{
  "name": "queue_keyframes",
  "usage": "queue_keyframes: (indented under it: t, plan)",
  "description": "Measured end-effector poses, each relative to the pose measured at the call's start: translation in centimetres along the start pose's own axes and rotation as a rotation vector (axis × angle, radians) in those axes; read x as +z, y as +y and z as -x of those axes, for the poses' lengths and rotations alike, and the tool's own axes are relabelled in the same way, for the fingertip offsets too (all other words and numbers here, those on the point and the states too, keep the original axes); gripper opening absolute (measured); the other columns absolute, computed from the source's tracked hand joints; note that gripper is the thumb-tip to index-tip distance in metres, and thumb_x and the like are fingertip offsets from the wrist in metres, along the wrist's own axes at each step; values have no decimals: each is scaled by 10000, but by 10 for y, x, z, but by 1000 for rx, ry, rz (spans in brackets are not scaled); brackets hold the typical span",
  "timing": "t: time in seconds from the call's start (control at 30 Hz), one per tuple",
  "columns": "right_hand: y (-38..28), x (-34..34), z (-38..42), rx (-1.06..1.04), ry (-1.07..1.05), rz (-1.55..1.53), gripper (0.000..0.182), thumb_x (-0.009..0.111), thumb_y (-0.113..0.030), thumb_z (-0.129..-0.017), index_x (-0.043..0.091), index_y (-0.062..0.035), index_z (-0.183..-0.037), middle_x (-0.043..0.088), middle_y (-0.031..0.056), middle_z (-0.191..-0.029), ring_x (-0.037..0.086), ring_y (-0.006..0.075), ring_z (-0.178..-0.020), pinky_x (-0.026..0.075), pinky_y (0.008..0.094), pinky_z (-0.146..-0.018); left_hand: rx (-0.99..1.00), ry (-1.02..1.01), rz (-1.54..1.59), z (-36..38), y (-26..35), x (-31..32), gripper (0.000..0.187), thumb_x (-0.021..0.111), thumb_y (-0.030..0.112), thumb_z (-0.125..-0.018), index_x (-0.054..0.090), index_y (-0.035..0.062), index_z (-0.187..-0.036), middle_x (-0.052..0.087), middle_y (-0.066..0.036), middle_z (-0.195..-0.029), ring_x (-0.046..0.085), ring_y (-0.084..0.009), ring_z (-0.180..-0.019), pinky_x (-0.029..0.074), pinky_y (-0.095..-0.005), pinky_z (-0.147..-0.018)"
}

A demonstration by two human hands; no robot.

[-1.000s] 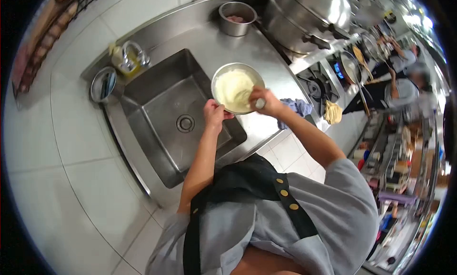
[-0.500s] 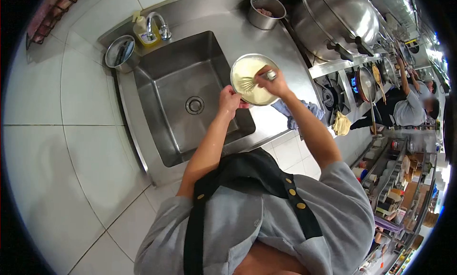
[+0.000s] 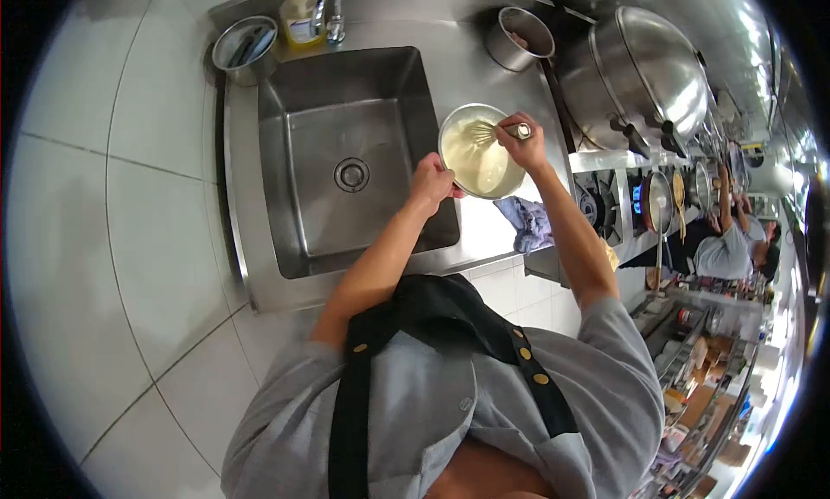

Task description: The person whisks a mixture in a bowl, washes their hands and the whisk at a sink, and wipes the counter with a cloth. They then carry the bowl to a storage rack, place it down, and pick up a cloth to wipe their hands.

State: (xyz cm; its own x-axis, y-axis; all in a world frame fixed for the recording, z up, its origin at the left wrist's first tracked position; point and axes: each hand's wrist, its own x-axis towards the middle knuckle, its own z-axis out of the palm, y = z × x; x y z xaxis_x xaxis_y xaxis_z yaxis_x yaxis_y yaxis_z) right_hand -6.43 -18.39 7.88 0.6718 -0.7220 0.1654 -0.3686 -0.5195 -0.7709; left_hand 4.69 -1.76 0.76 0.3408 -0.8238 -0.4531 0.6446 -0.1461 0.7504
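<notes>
A round metal bowl (image 3: pixel 446 156) with pale yellow, creamy liquid (image 3: pixel 480 166) sits at the right side of the sink. My left hand (image 3: pixel 432 183) grips its lower left rim. In my right hand (image 3: pixel 523 142) is a metal whisk (image 3: pixel 482 133), its handle end poking out of the fist and its wires in the liquid near the upper part of the bowl. Just below the bowl, a bluish-grey cloth (image 3: pixel 529 223) lies on the steel counter.
A steel sink (image 3: pixel 328 145) lies left of the bowl. Behind are a faucet (image 3: pixel 335 24), soap bottle (image 3: pixel 299 22), pot with utensils (image 3: pixel 245 51) and small pot (image 3: pixel 520 39). A large lidded pot (image 3: pixel 640 76), stove pan (image 3: pixel 659 202) and another person (image 3: pixel 735 248) are right.
The view has shifted and turned slightly. Within the bowl, the whisk has moved from the left middle to the upper part. Both hands keep their grips.
</notes>
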Motion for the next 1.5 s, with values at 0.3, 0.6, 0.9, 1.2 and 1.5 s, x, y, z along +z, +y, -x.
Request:
queue_keyframes:
  t: [0.3,0.6,0.9,1.2,1.5]
  plan:
    - [32,25,17,52,282,-40,123,699,-85,-685,653,-22,-779,631,112,-785,629,207,-698,481,309,-638,71,151,-262,-6,3,-10,279,543,275,-852,435,18,-862,507,-104,-605,520,-165,-423,423,-289,-329]
    - [12,51,-16,111,411,65,169,682,-142,-686,599,5,-695,603,157,-600,622,278,-568,475,348,-545,-24,-49,-337,-23,15,6,204,518,-23,-775,508,-50,-978,574,-123,-678,572,-179,-489,497,-325,-393]
    - [1,48,-32,128,430,139,192,691,-158,-678,598,10,-680,598,183,-659,594,303,-611,475,377,-618,-93,139,-218,11,-15,39,156,480,-25,-785,459,-71,-932,575,-145,-752,615,-196,-529,508,-309,-388]
    - [0,45,13,-208,-213,374,237,694,-93,-625,652,-80,-857,639,117,-878,609,251,-816,485,347,-690,-37,1,47,-16,-47,19,62,526,9,-817,519,41,-869,550,-64,-673,563,-155,-495,484,-274,-392]
    - [-16,21,41,-464,-202,17,126,653,-91,-612,602,-55,-721,539,129,-744,563,317,-717,454,406,-636,-175,-125,-99,-4,3,9,186,503,-17,-792,430,-40,-961,560,-152,-738,596,-257,-547,535,-380,-477]
